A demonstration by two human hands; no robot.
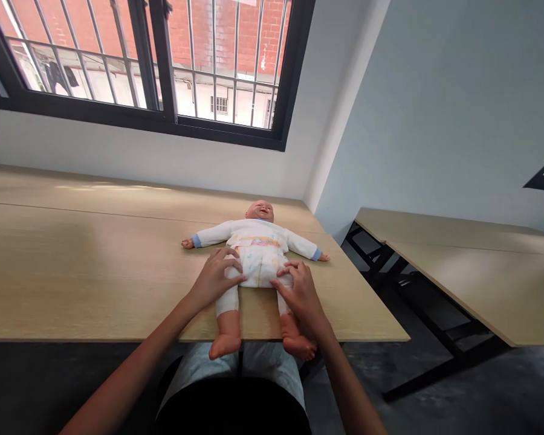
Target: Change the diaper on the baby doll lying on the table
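A baby doll (259, 238) lies on its back on the wooden table (118, 272), arms spread out, head toward the window. It wears a white top with blue cuffs and white trousers (259, 266); its bare feet hang over the front edge. My left hand (219, 275) rests at the trousers by the doll's hip on the left, thumb and fingers curved on the fabric. On the opposite hip, my right hand (297, 284) touches the trousers with thumb and fingers bent. Whether either hand pinches cloth is too small to tell.
A second table (462, 254) stands to the right, across a gap. Behind the first table are a white wall and a barred window (172, 66). The table's front edge is close to my lap.
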